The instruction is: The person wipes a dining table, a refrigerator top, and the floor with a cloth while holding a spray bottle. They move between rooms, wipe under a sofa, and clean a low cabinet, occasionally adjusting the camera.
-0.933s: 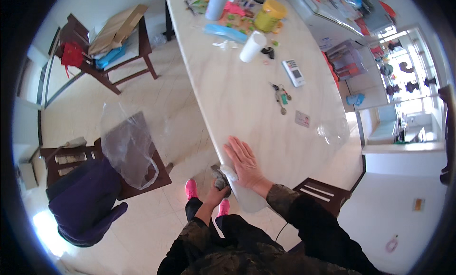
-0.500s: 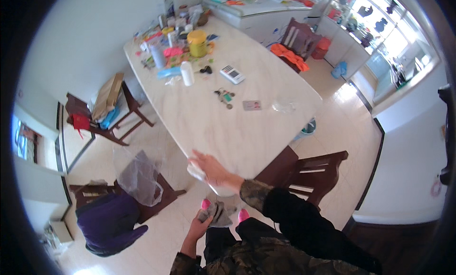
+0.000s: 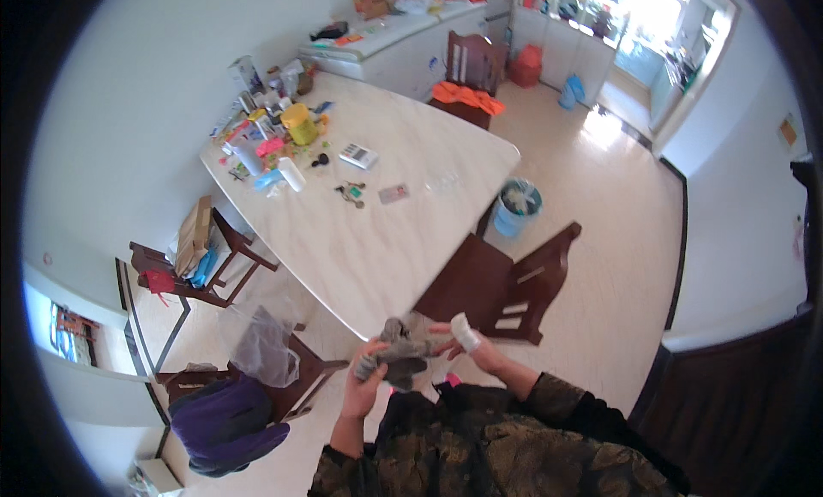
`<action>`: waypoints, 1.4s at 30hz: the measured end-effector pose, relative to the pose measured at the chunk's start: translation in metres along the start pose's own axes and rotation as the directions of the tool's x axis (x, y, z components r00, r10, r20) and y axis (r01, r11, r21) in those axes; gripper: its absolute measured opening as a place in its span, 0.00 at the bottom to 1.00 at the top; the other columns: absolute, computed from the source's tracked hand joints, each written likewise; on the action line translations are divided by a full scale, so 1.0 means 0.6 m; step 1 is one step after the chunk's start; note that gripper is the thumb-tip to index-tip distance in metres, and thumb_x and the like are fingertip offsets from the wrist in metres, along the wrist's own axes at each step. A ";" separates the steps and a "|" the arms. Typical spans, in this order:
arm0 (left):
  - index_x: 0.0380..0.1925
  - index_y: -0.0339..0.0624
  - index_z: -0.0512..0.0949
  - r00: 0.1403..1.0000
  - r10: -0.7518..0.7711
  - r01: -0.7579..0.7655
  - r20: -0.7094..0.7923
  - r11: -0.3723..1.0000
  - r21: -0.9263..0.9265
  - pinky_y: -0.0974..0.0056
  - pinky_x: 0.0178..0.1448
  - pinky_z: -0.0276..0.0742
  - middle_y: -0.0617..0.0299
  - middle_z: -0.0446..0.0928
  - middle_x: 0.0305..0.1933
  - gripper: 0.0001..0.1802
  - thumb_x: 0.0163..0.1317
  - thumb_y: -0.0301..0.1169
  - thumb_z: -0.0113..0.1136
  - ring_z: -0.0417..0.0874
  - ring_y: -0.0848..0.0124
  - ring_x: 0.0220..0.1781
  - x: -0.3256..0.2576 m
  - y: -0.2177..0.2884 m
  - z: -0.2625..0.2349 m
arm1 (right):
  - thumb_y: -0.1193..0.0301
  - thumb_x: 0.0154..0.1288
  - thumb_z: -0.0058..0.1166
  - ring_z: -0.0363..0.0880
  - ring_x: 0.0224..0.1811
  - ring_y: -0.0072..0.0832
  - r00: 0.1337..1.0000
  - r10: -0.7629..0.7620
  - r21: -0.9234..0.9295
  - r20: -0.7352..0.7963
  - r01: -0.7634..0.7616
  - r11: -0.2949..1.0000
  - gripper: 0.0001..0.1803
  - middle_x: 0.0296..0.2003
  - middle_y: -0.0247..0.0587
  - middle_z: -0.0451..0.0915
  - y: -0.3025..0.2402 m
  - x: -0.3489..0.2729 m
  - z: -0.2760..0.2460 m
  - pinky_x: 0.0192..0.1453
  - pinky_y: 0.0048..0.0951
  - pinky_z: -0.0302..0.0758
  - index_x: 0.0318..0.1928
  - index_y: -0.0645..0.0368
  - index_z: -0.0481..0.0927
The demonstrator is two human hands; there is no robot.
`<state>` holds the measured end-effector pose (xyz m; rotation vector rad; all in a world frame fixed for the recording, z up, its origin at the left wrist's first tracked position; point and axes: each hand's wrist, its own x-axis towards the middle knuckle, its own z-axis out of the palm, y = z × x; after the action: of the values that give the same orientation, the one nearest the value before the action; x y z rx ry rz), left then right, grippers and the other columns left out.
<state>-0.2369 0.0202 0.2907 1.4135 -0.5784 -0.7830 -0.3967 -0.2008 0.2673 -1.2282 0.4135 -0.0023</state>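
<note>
A crumpled grey cloth (image 3: 396, 356) is bunched in my left hand (image 3: 363, 370), just off the near corner of the marble-patterned table (image 3: 369, 248). My left fingers are closed round its left side. To its right is my right hand (image 3: 477, 353), its fingers stretched apart toward the cloth's right end; whether they touch it I cannot tell. A white wrapping (image 3: 464, 333) covers what looks like the right thumb.
On the table lie a card (image 3: 394, 193), keys (image 3: 351, 194), a white calculator-like device (image 3: 358, 156), a white bottle (image 3: 291, 174) and a yellow-lidded jar (image 3: 299, 124). Chairs (image 3: 480, 291) flank it. A blue bin (image 3: 517, 209) stands right; a purple garment (image 3: 227, 424) hangs left.
My right hand has left the table's near corner and come back beside the cloth, turning over. My left hand has raised the cloth. The view has shifted, showing the bin fully.
</note>
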 end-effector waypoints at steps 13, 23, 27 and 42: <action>0.69 0.40 0.63 0.710 -0.245 0.480 0.660 0.855 -0.198 0.62 0.69 0.70 0.56 0.72 0.62 0.36 0.57 0.14 0.48 0.73 0.66 0.65 0.108 0.000 0.134 | 0.40 0.78 0.35 0.80 0.45 0.23 0.928 -0.118 0.120 -0.352 0.170 0.978 0.36 0.60 0.40 0.73 -0.021 -0.163 0.022 0.49 0.27 0.77 0.71 0.52 0.68; 0.57 0.36 0.72 0.519 -0.371 0.698 0.771 0.703 -0.132 0.56 0.64 0.78 0.54 0.79 0.55 0.18 0.70 0.29 0.58 0.82 0.63 0.57 0.144 -0.002 0.322 | 0.43 0.78 0.38 0.79 0.47 0.26 0.652 -0.143 0.328 -0.744 0.544 0.772 0.36 0.53 0.40 0.76 0.032 -0.274 0.006 0.52 0.31 0.80 0.67 0.63 0.69; 0.58 0.37 0.71 0.563 -0.296 0.639 0.772 0.748 -0.179 0.57 0.63 0.78 0.55 0.79 0.56 0.18 0.71 0.28 0.58 0.81 0.64 0.57 0.155 0.004 0.430 | 0.40 0.78 0.34 0.82 0.39 0.30 0.585 -0.262 0.285 -0.768 0.677 0.678 0.40 0.53 0.43 0.76 0.009 -0.353 -0.081 0.49 0.33 0.81 0.67 0.66 0.69; 0.46 0.42 0.76 0.722 -0.068 0.080 0.689 0.997 0.014 0.69 0.56 0.73 0.68 0.75 0.44 0.13 0.64 0.26 0.67 0.76 0.77 0.49 0.153 0.060 0.819 | 0.31 0.72 0.29 0.85 0.41 0.37 0.835 -0.056 0.479 -0.547 0.367 0.797 0.47 0.50 0.48 0.82 -0.009 -0.618 -0.451 0.47 0.36 0.82 0.67 0.63 0.69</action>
<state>-0.5496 -0.3648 0.3636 1.0982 -1.0900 -1.3998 -0.8226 -0.3672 0.3121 -0.6477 0.6708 -0.6351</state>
